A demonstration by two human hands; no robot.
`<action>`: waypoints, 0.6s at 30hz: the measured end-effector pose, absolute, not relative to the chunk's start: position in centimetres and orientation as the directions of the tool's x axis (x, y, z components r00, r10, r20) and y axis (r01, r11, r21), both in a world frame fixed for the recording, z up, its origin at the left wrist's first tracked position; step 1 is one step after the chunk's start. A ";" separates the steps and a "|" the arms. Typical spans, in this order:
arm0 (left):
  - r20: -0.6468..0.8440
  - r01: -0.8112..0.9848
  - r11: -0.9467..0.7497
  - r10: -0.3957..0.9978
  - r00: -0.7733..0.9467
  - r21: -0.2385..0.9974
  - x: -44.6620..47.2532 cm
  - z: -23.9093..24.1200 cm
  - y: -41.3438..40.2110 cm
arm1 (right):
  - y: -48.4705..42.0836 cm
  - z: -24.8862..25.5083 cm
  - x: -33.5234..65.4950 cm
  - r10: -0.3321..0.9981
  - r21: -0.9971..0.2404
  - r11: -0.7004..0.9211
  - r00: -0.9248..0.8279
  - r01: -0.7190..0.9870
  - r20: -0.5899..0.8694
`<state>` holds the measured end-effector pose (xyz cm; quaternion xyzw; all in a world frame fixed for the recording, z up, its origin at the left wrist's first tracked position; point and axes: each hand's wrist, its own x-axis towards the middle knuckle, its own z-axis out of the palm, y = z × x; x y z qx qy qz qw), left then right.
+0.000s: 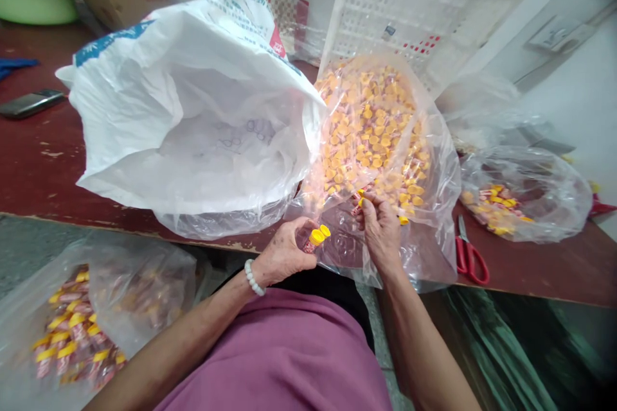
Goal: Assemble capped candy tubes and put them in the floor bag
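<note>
My left hand [284, 252], with a beaded bracelet on the wrist, is closed around a couple of small tubes with yellow caps [317, 237], caps upward. To its right, my right hand [382, 231] pinches another small yellow-capped tube [360, 201], partly hidden by the thumb and fingers. That hand is at the near, open side of a large clear plastic bag [441, 170] full of such yellow-capped tubes [371, 135]. Left of it, a big white sack [130, 128] with a clear liner gapes open, handwritten marks showing inside.
Red-handled scissors [472, 260] and a smaller clear bag of tubes [559, 186] lie on the right of the red table [33, 167]. Below left is another bag of tubes [144, 270]. A phone [31, 103], a green basin [36, 1] and a white crate [366, 6] stand around.
</note>
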<state>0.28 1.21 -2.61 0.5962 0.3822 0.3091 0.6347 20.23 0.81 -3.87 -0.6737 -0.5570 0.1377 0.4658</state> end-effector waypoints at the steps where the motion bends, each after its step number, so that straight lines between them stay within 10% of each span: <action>1: -0.103 0.083 0.070 0.846 0.523 0.994 0.4 -2.7 1.1 | 0.1 -3.1 19.5 0.884 -0.843 0.074 0.357 0.532 0.303; 8: -0.011 0.131 -0.094 0.773 0.634 0.987 0.5 -2.2 0.5 | -3.5 0.2 15.3 0.976 -0.992 0.119 0.180 0.029 0.122; 18: 0.069 -0.068 -0.031 0.718 0.692 0.997 0.6 -2.2 -0.1 | -4.4 -0.7 16.4 0.970 -0.936 0.231 0.005 0.266 0.242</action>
